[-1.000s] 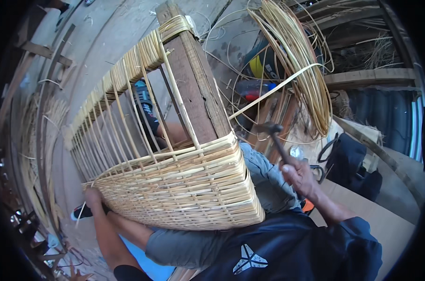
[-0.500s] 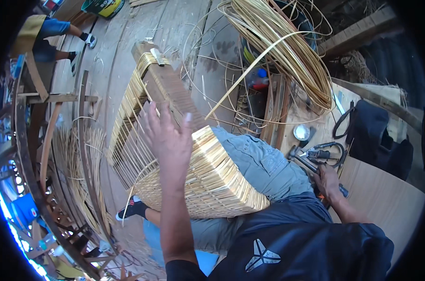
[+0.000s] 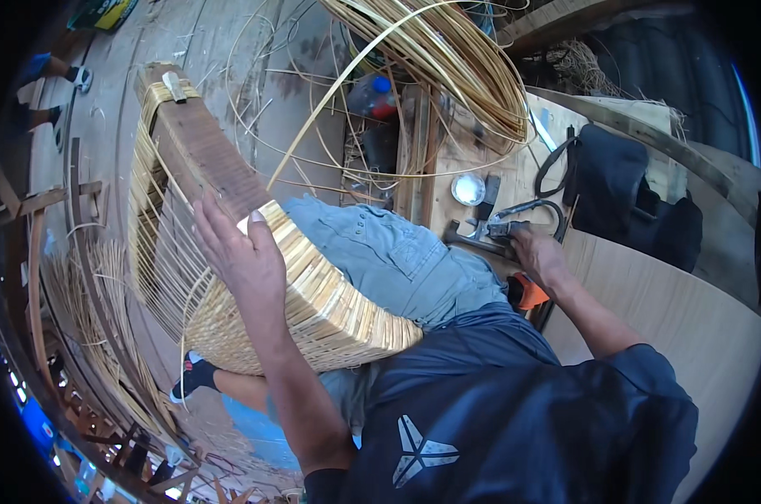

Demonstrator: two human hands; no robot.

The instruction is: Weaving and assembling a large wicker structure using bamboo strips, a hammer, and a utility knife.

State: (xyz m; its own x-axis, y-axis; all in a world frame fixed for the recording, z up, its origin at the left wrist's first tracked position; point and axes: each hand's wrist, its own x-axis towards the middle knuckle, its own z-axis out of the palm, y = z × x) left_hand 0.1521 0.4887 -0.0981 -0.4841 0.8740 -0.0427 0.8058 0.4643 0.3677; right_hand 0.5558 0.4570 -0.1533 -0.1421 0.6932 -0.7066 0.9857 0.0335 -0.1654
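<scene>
My left hand [image 3: 242, 252] lies with fingers stretched over the upper corner of the woven rattan piece [image 3: 355, 328], beside a wooden post [image 3: 204, 143] wrapped at its far end with cane [image 3: 162, 94]. The woven piece rests across my lap, by my grey-blue trousers [image 3: 397, 252]. At my right, my right hand [image 3: 538, 252] is closed on a metal hand tool [image 3: 502, 228], whose exact kind I cannot make out, beside the hammer [image 3: 457, 235] on the wooden bench [image 3: 515, 181]. An orange tool [image 3: 530, 290] lies just below that hand.
A big cane coil [image 3: 456, 84], plastic bottle [image 3: 365, 97], round container [image 3: 468, 189] and black bag [image 3: 615, 176] are ahead and right. A pale board [image 3: 666, 353] is at my right. Cane bundles [image 3: 95, 311] and another person's legs [image 3: 61, 84] are at left.
The raised hammer has come down to the bench, where my right hand grips a tool. My left hand has moved from the woven piece's far-left edge up to its near corner. The view has shifted.
</scene>
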